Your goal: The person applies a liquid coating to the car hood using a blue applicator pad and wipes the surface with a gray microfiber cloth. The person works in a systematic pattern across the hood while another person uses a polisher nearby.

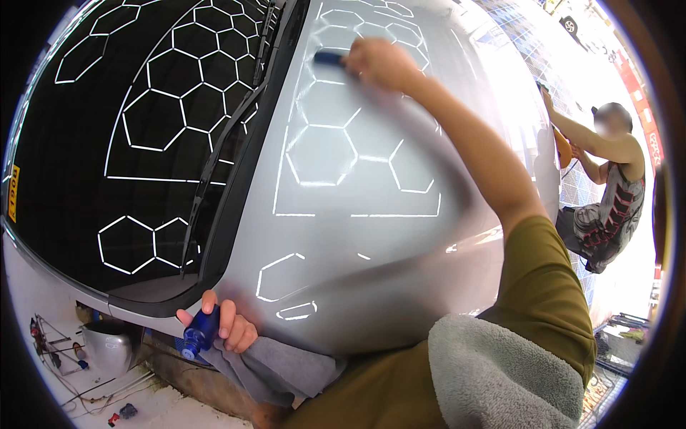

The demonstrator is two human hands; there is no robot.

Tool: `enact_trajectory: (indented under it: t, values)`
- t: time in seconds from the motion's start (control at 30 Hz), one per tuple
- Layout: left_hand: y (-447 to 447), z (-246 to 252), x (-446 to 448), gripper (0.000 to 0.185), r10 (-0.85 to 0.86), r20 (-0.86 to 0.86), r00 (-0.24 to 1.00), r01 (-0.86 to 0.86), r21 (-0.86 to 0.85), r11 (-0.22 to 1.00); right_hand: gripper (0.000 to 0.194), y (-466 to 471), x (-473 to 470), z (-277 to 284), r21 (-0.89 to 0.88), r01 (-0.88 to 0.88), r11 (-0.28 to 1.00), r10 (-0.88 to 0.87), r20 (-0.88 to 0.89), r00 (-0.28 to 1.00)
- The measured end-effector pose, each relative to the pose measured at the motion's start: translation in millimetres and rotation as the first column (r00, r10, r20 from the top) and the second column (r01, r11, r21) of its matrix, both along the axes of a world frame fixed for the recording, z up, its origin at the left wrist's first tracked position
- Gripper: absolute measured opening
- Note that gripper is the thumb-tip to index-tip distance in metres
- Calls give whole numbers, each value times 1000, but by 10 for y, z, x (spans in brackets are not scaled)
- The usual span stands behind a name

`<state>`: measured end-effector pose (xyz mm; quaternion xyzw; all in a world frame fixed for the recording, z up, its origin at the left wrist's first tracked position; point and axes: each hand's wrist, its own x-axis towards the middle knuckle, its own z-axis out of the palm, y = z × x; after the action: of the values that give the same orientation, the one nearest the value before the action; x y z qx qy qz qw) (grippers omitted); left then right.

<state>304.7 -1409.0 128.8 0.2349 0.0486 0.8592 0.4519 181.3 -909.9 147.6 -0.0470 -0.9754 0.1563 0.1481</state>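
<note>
A silver car hood fills the middle of the view and mirrors hexagonal lights. Over its upper part, my right hand grips a small dark blue applicator block, which lies at or just above the paint. At the hood's lower left edge, my left hand holds a small blue bottle, its neck tilted down. A grey cloth hangs by that hand, partly behind the fingers. Another grey towel drapes over my right shoulder.
Left of the hood are the black windshield and a wiper arm. The silver side mirror juts out below. A co-worker crouches at the car's far right side with an orange round pad. Cables and stands lie at lower left.
</note>
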Motion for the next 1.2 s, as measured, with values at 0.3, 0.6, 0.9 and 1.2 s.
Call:
enact_trajectory:
  t: [0.3, 0.6, 0.9, 1.2]
  values:
    - [-28, -1, 44, 53, 47, 31, 998, -46, -21, 999, 19, -401, 832, -23, 254, -347, 903, 376, -78, 923]
    - [-13, 21, 14, 56, 22, 28, 999, -21, -24, 999, 29, 589, 103, 114, 42, 69, 997, -65, -90, 994]
    - [-59, 9, 91, 55, 42, 74, 996, -40, -35, 999, 10, -405, 1839, -93, 212, -423, 881, 470, -281, 837]
    - [-58, 80, 13, 55, 23, 62, 998, -17, -90, 996, 22, 1047, 399, -10, 93, 44, 995, -31, -136, 990]
